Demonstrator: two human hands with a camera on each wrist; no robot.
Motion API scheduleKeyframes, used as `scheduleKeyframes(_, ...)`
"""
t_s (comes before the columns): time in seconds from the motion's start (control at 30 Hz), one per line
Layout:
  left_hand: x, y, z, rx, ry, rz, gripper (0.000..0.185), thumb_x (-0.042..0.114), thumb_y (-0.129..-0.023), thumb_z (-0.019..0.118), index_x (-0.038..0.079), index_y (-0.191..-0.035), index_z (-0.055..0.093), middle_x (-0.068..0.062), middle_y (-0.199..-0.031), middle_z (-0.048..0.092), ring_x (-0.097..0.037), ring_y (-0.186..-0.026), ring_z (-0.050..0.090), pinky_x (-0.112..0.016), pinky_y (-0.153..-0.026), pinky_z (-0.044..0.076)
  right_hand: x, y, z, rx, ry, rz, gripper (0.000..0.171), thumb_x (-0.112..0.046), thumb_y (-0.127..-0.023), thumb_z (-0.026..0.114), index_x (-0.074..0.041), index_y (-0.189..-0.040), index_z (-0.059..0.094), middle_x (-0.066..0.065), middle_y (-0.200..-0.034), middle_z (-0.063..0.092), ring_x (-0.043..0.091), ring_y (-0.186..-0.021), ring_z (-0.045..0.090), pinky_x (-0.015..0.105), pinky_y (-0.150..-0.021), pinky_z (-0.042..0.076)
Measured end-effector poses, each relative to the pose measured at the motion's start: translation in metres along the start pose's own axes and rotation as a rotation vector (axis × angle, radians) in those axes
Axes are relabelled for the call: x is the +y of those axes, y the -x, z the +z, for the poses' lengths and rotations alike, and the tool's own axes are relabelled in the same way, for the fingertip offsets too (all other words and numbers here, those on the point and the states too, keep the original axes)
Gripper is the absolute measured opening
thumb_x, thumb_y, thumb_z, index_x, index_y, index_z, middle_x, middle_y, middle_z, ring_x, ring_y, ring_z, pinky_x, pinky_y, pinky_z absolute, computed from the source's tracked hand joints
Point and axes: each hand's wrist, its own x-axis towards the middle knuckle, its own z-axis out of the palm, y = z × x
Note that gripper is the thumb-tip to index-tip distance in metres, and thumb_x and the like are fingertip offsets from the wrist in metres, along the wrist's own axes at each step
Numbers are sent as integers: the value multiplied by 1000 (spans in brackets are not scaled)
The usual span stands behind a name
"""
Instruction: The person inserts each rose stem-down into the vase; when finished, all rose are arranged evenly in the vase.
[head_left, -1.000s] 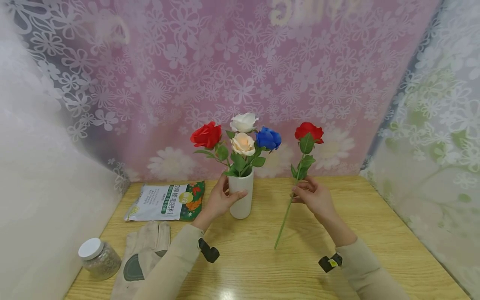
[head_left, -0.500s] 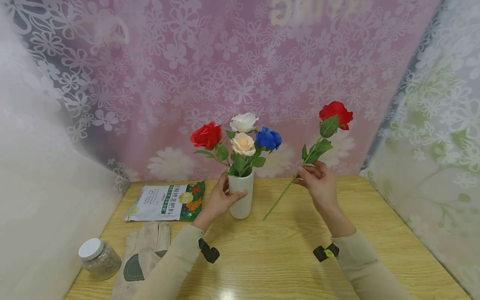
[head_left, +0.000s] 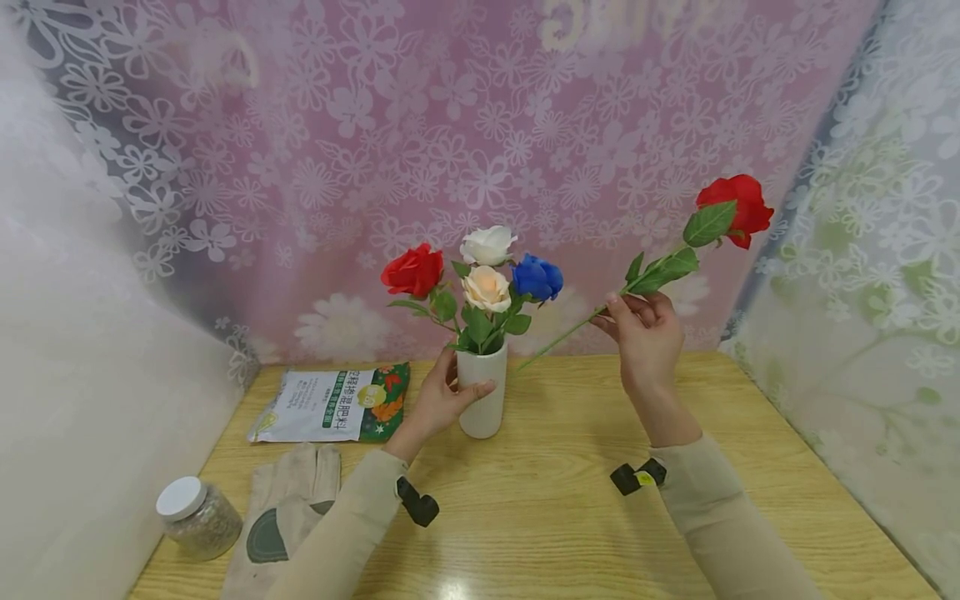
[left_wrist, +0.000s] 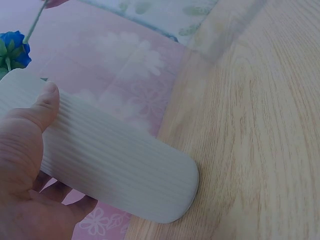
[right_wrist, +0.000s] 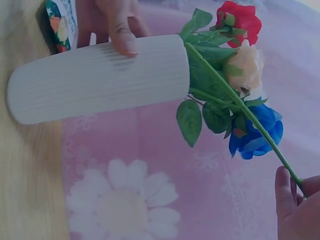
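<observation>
A white ribbed vase (head_left: pixel 483 400) stands upright on the table, and my left hand (head_left: pixel 442 396) grips it from the left with the thumb across its front. In it are a red rose (head_left: pixel 413 270), a white rose (head_left: pixel 487 245), a cream rose (head_left: pixel 487 289) and a blue rose (head_left: pixel 537 277). My right hand (head_left: pixel 649 342) pinches the stem of a second red rose (head_left: pixel 737 210), which slants with its bloom up to the right. That rose's stem end points down left toward the vase mouth. In the right wrist view the stem (right_wrist: pixel 235 97) crosses in front of the blue rose and leaves.
A fertilizer bag (head_left: pixel 330 404) lies at the back left of the wooden table (head_left: pixel 540 517). In front of it lies a pair of work gloves (head_left: pixel 285 500), partly under my left sleeve. A white-lidded jar (head_left: pixel 199 517) stands at the left edge. A pink floral backdrop (head_left: pixel 450 125) rises behind.
My right hand has risen, tilting the red rose so its bloom swings up and right while its stem end lifts toward the vase. My left hand and the vase stay put.
</observation>
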Motion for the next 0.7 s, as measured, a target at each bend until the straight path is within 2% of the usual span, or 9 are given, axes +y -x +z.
scheduleKeyframes(0.13,0,0,0,2,-2,3,73,24,-95,82,20,-155,41,-12,-155,53,-37,-144,53,-60,-117,46,-4,-4,9,27,-44,-19,25,1,-95,75,2,-115,60,10,-95,66,21,-80,72,33,-72,67)
scheduleKeyframes(0.37,-2,-1,1,0,-8,-7,73,23,-94,83,21,-154,41,-13,-156,52,-38,-144,53,-60,-116,47,-5,-8,21,67,-110,-42,22,1,-92,78,0,-99,57,10,-91,67,22,-77,72,35,-70,67)
scheduleKeyframes(0.57,-1,-1,0,-1,-9,-12,76,25,-94,82,22,-156,39,-12,-157,51,-38,-145,52,-60,-117,46,3,-9,28,49,-77,-103,26,1,-93,77,0,-114,61,9,-94,65,19,-74,72,33,-70,66)
scheduleKeyframes(0.7,1,0,0,-3,-12,-9,76,25,-95,81,22,-158,38,-13,-157,51,-40,-144,52,-61,-116,46,9,-7,31,21,-45,-97,28,1,-95,76,-4,-118,61,8,-96,65,18,-80,72,32,-72,66)
